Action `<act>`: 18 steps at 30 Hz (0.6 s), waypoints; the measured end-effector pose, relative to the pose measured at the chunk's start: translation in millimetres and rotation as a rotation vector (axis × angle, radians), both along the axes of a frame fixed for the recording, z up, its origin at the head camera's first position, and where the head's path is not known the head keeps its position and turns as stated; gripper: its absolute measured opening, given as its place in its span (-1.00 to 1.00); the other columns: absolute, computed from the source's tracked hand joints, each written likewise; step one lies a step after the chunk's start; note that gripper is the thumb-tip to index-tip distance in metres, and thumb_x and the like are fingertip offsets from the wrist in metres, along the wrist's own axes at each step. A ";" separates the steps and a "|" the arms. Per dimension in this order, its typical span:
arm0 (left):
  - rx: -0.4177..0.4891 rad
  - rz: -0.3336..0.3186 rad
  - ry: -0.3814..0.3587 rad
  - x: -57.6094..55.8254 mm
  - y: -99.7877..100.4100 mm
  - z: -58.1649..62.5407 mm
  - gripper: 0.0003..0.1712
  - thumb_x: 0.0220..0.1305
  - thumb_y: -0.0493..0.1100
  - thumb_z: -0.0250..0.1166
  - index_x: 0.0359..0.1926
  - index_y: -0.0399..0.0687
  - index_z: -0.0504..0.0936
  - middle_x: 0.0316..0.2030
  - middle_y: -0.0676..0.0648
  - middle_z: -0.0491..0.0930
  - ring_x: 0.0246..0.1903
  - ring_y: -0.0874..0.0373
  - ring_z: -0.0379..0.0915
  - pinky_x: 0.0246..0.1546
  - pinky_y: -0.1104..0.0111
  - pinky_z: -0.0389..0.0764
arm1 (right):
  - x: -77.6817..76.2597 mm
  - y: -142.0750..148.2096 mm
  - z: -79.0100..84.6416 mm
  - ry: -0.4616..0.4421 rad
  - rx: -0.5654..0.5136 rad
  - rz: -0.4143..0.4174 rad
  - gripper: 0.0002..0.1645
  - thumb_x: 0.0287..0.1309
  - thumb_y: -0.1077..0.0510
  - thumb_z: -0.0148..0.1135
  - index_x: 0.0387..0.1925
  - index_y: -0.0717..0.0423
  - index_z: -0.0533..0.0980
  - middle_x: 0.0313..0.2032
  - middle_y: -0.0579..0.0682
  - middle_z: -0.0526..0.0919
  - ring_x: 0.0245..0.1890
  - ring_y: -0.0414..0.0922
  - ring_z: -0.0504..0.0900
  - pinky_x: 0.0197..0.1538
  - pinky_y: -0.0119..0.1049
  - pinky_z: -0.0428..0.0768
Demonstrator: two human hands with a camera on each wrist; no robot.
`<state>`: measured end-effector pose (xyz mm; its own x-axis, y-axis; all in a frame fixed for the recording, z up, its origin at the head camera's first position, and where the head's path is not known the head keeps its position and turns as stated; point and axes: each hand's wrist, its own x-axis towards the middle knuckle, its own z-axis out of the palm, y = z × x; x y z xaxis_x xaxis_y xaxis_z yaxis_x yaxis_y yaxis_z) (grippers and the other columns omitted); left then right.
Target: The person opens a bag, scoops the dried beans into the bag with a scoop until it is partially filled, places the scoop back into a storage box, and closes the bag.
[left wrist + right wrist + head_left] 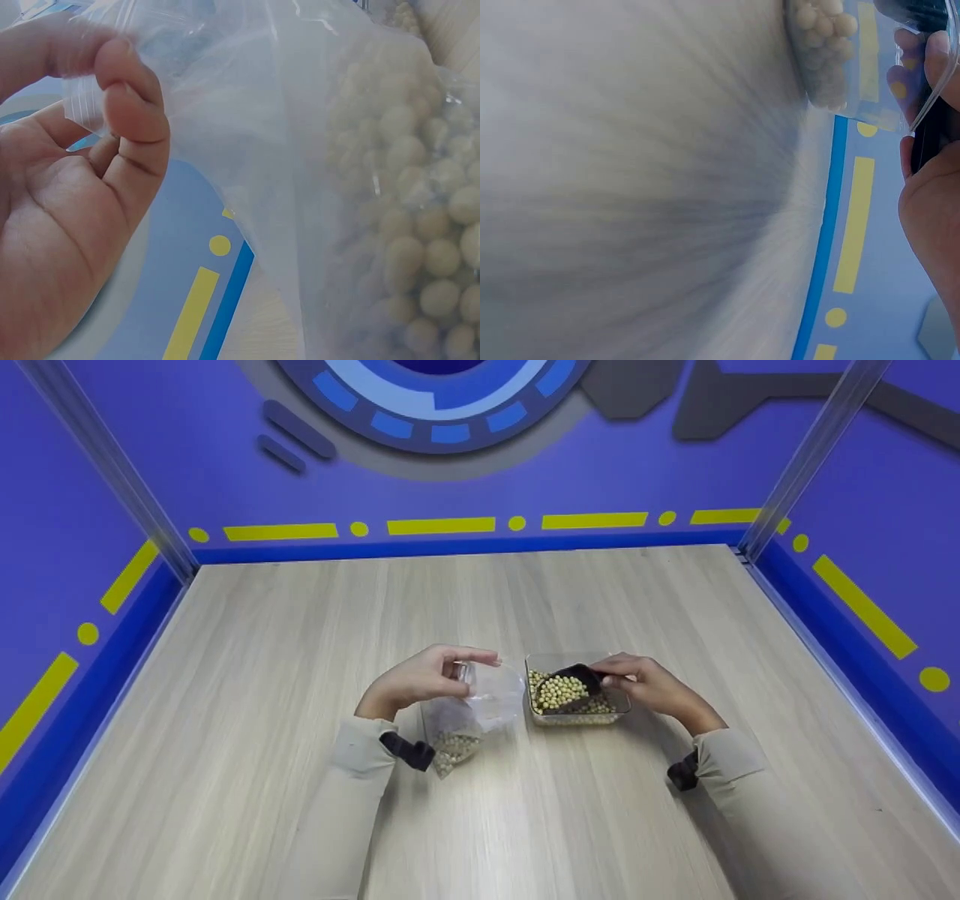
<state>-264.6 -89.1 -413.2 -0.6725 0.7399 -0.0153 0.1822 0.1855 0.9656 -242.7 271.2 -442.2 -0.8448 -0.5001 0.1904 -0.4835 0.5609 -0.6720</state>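
My left hand (424, 679) grips a clear zip bag (495, 690) by its mouth, which spreads toward the container on the right. Round pale-yellow beans (455, 746) fill the bag's lower part; in the left wrist view the beans (439, 259) press against the plastic. My right hand (651, 684) holds a black scoop (589, 679) by its handle (928, 146). The scoop is heaped with the same beans and sits inside a clear rectangular container (577, 721), tilted, with more beans around and beneath it.
Everything stands on a light wood-grain table (300, 622). Blue printed panels (517, 480) with yellow marks rise along its back and both sides. Black bands with small devices (409, 750) sit on both wrists, over the long sleeves.
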 end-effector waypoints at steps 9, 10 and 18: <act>0.005 0.000 0.024 -0.3 0.8 0.6 -0.30 0.04 -0.45 0.19 0.30 -0.32 0.37 0.22 -0.25 0.46 -0.68 0.37 0.10 -0.56 0.56 0.27 | -16.2 15.2 -31.1 -0.048 -0.060 -0.038 -0.65 0.21 0.29 0.15 0.03 0.29 0.59 0.03 0.20 0.65 0.16 -0.10 0.49 0.17 -0.61 0.33; 0.003 0.002 0.027 -0.4 0.8 0.5 -0.30 0.04 -0.45 0.19 0.30 -0.32 0.37 0.22 -0.26 0.46 -0.68 0.37 0.11 -0.56 0.56 0.27 | -16.3 15.8 -31.8 -0.056 -0.066 -0.042 -0.65 0.22 0.27 0.16 0.03 0.27 0.59 0.03 0.18 0.64 0.18 -0.09 0.48 0.18 -0.61 0.31; -0.013 0.023 0.017 1.0 1.3 0.5 -0.32 0.03 -0.46 0.18 0.27 -0.24 0.44 -0.22 -0.14 0.61 -0.64 0.34 0.18 -0.56 0.54 0.27 | -15.9 17.5 -29.2 -0.048 -0.147 -0.015 -0.65 0.24 0.27 0.14 0.03 0.32 0.58 0.02 0.29 0.62 0.06 -0.42 0.49 0.07 -0.63 0.42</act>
<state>-263.6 -87.8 -412.7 -0.6896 0.7240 -0.0130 0.1943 0.2023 0.9598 -258.7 288.7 -471.4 -0.8619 -0.4571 0.2197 -0.4410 0.4614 -0.7698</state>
